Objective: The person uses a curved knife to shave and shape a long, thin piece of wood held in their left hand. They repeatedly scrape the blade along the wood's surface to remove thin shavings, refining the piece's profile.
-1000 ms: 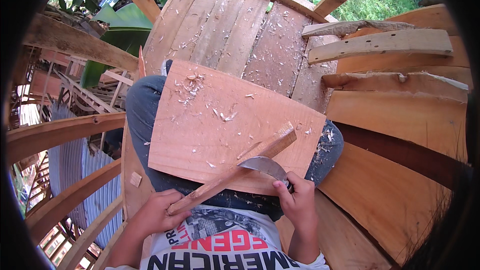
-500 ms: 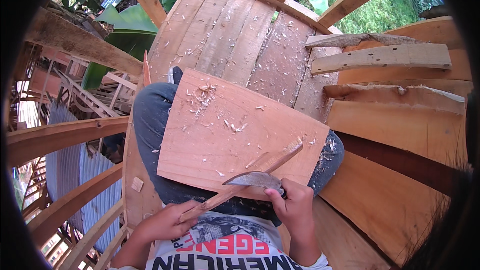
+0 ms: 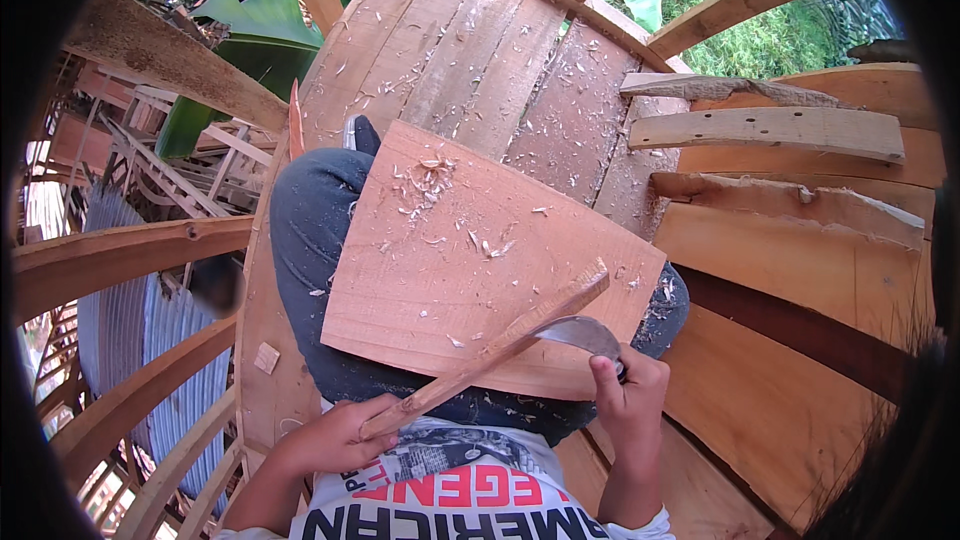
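A narrow wooden stick (image 3: 500, 347) slants up to the right across a wide flat board (image 3: 400, 270) on my lap. My left hand (image 3: 348, 434) is closed round its lower end, close to my shirt. In my right hand (image 3: 631, 383) is a curved-blade knife (image 3: 580, 332), my fingers wrapped round its dark handle. The blade lies against the stick's right side, about midway to the far end. That far end rests on or just over the board; I cannot tell which. Curled wood shavings (image 3: 428, 178) lie in a heap on the board's upper left, others scattered around.
Shavings also litter the plank floor (image 3: 480, 60) ahead. Planks (image 3: 770, 130) and broad boards (image 3: 790, 400) are stacked at my right. Slanting wooden beams (image 3: 130, 258) edge the left side, with corrugated metal sheets (image 3: 185, 360) below. A small wood block (image 3: 267, 358) sits by my left knee.
My right hand has drawn the knife up and to the right along the stick, away from my left hand. The left hand keeps its hold; the view has shifted slightly.
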`<action>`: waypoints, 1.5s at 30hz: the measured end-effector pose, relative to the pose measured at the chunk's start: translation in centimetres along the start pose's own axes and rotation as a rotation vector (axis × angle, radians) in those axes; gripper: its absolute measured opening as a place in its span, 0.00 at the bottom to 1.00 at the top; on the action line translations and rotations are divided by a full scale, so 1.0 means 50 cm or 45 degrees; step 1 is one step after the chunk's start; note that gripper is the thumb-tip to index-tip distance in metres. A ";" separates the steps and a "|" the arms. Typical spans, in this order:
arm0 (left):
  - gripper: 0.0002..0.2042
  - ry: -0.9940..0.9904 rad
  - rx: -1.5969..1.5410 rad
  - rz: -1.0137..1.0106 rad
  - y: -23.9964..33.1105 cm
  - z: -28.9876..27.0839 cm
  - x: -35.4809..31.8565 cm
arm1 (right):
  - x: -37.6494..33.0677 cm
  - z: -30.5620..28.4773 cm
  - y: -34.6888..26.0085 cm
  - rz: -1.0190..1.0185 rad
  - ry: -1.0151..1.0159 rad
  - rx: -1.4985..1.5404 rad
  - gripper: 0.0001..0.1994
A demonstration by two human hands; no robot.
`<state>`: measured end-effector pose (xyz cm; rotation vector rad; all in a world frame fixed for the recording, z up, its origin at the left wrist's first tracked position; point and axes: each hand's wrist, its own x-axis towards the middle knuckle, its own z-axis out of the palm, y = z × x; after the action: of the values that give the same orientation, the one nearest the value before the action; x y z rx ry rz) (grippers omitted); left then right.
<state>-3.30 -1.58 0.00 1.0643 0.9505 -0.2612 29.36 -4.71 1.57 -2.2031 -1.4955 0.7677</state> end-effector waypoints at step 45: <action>0.20 -0.066 -0.336 -0.101 0.001 0.004 -0.048 | 0.097 -0.011 -0.035 0.209 -0.114 -0.056 0.24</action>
<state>-4.56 -2.29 1.90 0.7757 0.9527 -0.2207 29.81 0.46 1.90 -2.3759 -1.3968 0.9047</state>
